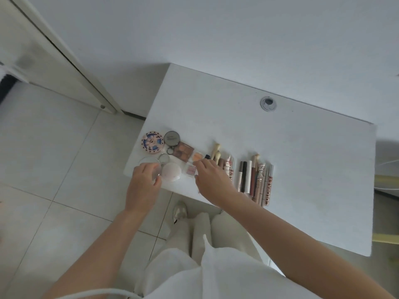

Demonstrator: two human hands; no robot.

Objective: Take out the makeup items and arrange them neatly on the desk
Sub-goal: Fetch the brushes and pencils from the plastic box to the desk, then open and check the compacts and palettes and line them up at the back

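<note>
Makeup lies in a row along the near left edge of the white desk [280,158]. A patterned round compact [151,143], a dark round compact [171,138] and a brown eyeshadow palette [183,151] sit at the left. My left hand [145,180] grips a clear round case [149,164] at the desk corner, beside a pale pink round puff case [171,172]. My right hand [210,180] pinches at a small item between a small orange pan [197,156] and a small pink pan [190,170]. Lip tubes and pencils [257,180] lie side by side to the right.
A round cable hole [268,104] is set in the desk near the far edge. Tiled floor lies left of the desk, with a door frame [75,67] beyond. My legs and a shoe [180,210] are below the desk edge. A fan stands at the far right.
</note>
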